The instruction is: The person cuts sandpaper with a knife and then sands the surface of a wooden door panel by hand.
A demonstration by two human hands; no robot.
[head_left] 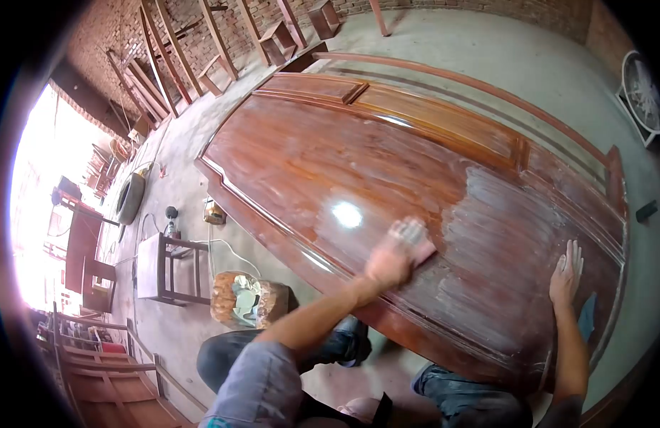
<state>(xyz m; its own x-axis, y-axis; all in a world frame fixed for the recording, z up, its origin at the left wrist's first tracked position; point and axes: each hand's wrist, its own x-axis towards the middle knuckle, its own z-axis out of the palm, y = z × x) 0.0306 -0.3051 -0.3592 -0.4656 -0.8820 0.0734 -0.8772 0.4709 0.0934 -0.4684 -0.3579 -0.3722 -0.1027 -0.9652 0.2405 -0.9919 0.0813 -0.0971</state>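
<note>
A large reddish-brown wooden panel (308,157) with moulded edges lies in front of me, part glossy and part covered by whitish, streaky residue. Near its middle, my left hand (398,257) presses a pinkish pad (423,252) against the surface; the fingers are blurred. Toward the panel's right end, my right hand (568,274) rests flat on the wood with its fingers stretched out and holds nothing. A blue-grey sheet (587,317) lies beside my right forearm.
On the floor to the left are a box (276,303) with scraps inside, a small stool (159,267) and a tyre (131,199). A fan (642,93) stands at the far right. Wooden pieces (151,60) lean near the brick wall.
</note>
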